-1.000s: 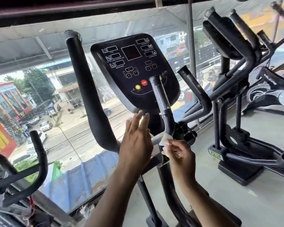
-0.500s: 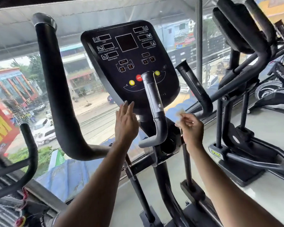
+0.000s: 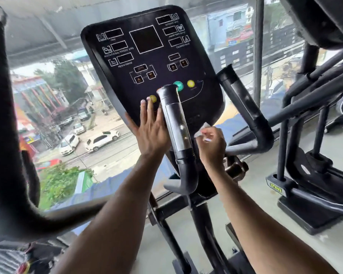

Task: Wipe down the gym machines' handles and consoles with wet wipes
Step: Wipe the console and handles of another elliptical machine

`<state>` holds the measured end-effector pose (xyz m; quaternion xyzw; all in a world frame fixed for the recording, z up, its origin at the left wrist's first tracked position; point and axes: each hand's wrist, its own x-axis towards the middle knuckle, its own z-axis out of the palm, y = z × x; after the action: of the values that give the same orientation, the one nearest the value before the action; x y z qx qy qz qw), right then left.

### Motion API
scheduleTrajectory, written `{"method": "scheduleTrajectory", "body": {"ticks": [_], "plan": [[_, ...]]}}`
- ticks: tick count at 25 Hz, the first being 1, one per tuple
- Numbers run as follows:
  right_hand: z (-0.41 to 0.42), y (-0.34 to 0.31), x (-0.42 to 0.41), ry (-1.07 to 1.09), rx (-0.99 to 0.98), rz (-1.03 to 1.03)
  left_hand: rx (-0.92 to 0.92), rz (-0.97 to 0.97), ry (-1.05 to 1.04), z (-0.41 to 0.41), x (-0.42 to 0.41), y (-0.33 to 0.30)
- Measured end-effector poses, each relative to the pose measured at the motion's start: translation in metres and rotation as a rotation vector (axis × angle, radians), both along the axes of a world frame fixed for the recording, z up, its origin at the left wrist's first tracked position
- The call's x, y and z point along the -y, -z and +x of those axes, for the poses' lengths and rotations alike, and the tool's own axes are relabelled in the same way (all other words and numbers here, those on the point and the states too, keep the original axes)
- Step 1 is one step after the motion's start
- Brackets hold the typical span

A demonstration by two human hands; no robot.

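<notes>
Both hands had climbed toward the console (image 3: 147, 62) since the earlier frame, and the view had drawn closer. At frame centre the left hand (image 3: 151, 129) lay flat with straight fingers on the console's lower edge, fingertips just beside a yellow button (image 3: 152, 98), gripping nothing. Right of centre the right hand (image 3: 211, 145) pinched a white wipe (image 3: 201, 130); the wipe stuck out above the curled fingers, toward the console's lower right corner, whether touching it I could not tell. Between the two hands rose the short handle (image 3: 176, 127) with its shiny plate. A second handle (image 3: 244, 107) stood further right
</notes>
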<state>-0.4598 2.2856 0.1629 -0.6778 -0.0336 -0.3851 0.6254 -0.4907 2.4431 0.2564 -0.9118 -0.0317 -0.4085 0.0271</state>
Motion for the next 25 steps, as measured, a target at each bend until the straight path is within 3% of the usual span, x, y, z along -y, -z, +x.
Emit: {"method": "scheduleTrajectory", "body": {"ticks": [5,9,14,19,25], "plan": [[0.023,0.004,0.033,-0.106,-0.161,0.062,-0.035,0.005,0.03,-0.01,0.007,-0.005],[-0.037,0.028,0.034,-0.365,-0.262,0.14,-0.055,-0.013,0.072,-0.019,0.011,-0.012],[-0.113,0.022,0.041,-0.52,-0.246,0.15,-0.12,0.081,0.057,-0.016,0.002,-0.005],[-0.138,-0.049,0.071,-0.476,0.104,0.015,-0.149,0.044,0.138,-0.025,-0.01,0.012],[-0.122,-0.116,0.061,-0.348,0.427,-0.231,-0.051,-0.131,0.168,-0.035,0.005,-0.011]]}}
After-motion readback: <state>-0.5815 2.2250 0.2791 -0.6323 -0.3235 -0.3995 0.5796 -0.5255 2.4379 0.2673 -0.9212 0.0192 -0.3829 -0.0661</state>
